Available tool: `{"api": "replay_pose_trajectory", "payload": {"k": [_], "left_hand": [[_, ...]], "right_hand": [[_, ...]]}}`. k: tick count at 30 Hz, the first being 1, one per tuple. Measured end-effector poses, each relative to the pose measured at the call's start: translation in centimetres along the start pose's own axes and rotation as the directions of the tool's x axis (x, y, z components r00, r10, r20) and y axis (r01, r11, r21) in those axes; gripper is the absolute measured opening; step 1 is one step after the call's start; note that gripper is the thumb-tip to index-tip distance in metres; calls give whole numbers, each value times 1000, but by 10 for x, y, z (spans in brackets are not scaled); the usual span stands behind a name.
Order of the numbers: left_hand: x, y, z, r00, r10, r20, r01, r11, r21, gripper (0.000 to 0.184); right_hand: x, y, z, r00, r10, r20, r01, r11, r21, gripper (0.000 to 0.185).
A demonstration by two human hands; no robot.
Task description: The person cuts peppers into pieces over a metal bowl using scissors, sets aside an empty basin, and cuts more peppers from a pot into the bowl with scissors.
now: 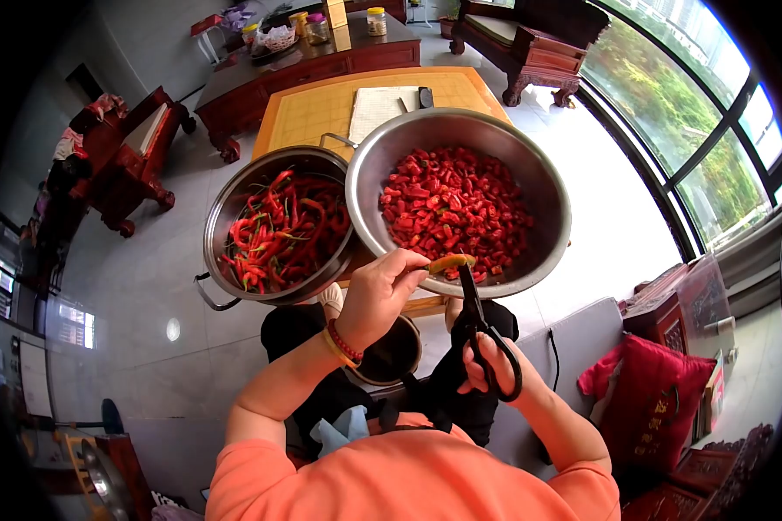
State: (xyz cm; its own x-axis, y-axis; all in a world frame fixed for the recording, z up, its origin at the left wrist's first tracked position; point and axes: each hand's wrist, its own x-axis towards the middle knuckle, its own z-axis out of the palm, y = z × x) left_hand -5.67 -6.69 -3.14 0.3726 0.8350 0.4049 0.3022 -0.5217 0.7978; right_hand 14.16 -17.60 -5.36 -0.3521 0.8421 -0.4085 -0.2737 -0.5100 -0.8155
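Note:
Between the fingertips of my left hand (382, 291) is an orange-yellow chili pepper (449, 262), held over the near rim of a wide steel bowl (547, 217). My right hand (493, 365) grips black-handled scissors (473, 304), whose blades point up at the pepper's tip. Whether the blades touch it I cannot tell. Cut red chili pieces (456, 204) fill the bottom of the bowl. On the left, a steel pot (215, 239) with side handles holds whole red chilies (287, 230), some with green stems.
A wooden table (313, 100) supports the bowl, with a white cloth or paper (382, 108) and a dark object (425, 97) behind it. A dark round container (391, 352) stands between my legs. A red cushion (656, 404) lies at the right.

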Motion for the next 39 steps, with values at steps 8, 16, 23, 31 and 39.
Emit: {"api": "replay_pose_trajectory", "payload": {"k": [8,16,23,31,39], "left_hand": [[1,-6,4,994,-95,-57,87,988,-124,9],[-2,-3,9,999,19,50,-15,996,-88,9],[2,-7,12,998,-63,-20,61,991,-118,9],[7,-4,13,987,118,-114,-111,992,64,7],[6,-4,15,973,143,-179,-131,988,78,8]], "right_hand": [[-1,14,-7,999,-46,6,45,998,53,39],[3,10,-1,993,-113,17,114,979,-168,50],[-2,2,0,999,-4,-34,2,998,-65,37],[0,10,1,998,-31,62,40,988,-149,55],[3,9,6,998,-19,52,26,991,-134,54]]}}
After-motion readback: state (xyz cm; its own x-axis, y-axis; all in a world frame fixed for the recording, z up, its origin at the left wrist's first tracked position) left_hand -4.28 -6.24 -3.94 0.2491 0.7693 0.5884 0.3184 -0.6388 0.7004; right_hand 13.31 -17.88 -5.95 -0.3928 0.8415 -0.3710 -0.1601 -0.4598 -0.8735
